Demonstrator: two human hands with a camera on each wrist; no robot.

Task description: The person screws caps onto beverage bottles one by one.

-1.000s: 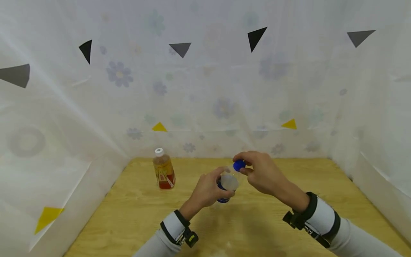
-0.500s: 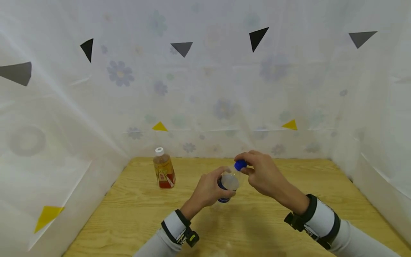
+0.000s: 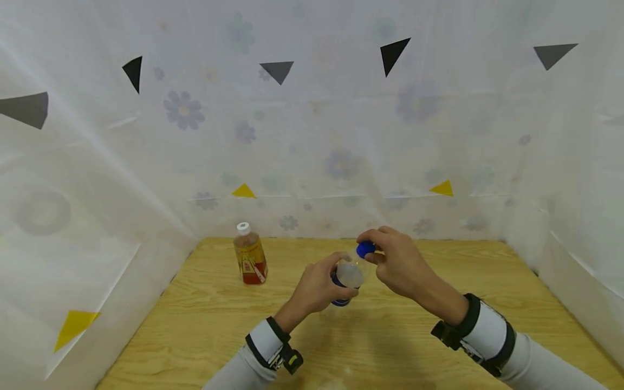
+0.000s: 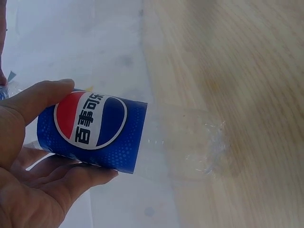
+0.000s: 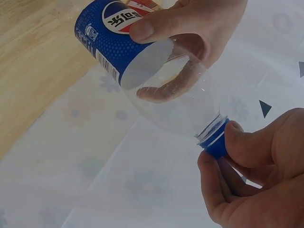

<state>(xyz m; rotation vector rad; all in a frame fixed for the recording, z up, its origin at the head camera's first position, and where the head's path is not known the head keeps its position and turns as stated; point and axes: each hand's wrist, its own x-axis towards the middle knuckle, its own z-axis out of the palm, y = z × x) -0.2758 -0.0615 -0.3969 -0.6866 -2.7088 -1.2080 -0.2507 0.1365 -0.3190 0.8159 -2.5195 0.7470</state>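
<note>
A clear plastic cola bottle (image 5: 166,95) with a blue label (image 4: 90,128) is held tilted over the table, its neck toward my right hand. My left hand (image 3: 314,287) grips it around the label, thumb on one side and fingers on the other. No drink shows through the clear walls. On the bottle's neck sits a blue cap (image 5: 216,142). The thumb and fingers of my right hand (image 3: 400,262) pinch this cap. Whether the bottle's base touches the table cannot be told.
A second bottle (image 3: 251,257), white-capped with a yellow label and reddish-brown drink, stands upright at the back left of the wooden table (image 3: 205,325). White floral sheeting (image 3: 312,135) with black, grey and yellow triangles closes in the back and sides.
</note>
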